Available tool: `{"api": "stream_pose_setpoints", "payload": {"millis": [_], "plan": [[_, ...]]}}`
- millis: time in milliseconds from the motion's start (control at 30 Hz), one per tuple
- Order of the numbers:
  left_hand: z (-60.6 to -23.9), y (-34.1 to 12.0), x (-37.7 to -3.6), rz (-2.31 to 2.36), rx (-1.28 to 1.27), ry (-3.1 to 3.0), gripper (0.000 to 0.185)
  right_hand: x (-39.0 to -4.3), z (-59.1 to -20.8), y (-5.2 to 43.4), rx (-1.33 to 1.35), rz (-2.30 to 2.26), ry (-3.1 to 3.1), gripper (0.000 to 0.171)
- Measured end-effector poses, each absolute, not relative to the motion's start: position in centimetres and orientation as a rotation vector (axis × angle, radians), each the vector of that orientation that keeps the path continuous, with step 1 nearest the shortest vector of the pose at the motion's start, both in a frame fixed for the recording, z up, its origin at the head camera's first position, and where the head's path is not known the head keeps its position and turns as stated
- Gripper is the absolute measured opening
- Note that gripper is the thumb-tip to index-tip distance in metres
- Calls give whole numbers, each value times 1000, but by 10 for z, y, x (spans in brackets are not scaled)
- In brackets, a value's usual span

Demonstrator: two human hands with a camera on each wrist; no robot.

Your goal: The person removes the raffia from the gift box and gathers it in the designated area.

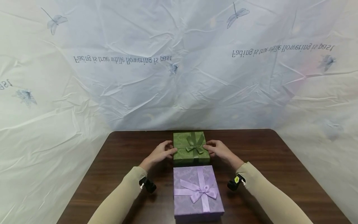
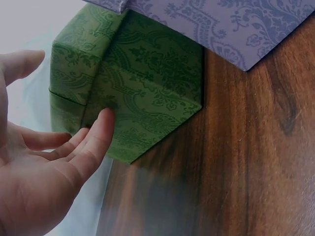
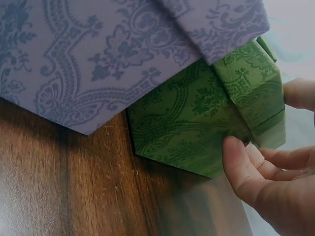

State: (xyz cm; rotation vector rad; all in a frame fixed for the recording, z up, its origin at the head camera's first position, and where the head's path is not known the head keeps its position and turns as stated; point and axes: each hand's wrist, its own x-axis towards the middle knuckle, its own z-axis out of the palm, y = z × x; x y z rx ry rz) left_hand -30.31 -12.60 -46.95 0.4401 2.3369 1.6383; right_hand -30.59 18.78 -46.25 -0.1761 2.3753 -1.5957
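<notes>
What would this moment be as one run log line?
left hand: touches green gift box left side | right hand: touches its right side | purple gift box: nearer, untouched | dark wooden table

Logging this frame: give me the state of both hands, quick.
Left hand: open, fingertips touching the green gift box on its left side.
Right hand: open, fingers against its right side.
</notes>
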Motion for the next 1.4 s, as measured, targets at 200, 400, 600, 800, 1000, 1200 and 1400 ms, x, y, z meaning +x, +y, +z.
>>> {"api": "stream_pose_setpoints", "payload": {"millis": [200,400,600,800,1000,1200,1400], "plan": [[-472,-124,-304,1640,409,2345,67,-307,-464,188,-155,-1669,2294,64],[-473,-122,-303,1672,375,2317,68,-307,-466,188,-141,-1719,2228,64],[-474,-121,-302,1711,368,2240,70,-306,-465,185,-125,-1757,2177,63],[-475,-121,-301,1756,336,2171,70,-307,-463,185,-97,-1806,2083,61],[-475,-119,-304,1833,264,2073,68,-307,-460,189,-137,-1842,2020,70],[-474,-120,-305,1881,218,1993,65,-310,-460,187,-111,-1834,2023,70],[-472,-119,-303,1903,211,1949,64,-312,-462,186,-66,-1851,2014,61]]}}
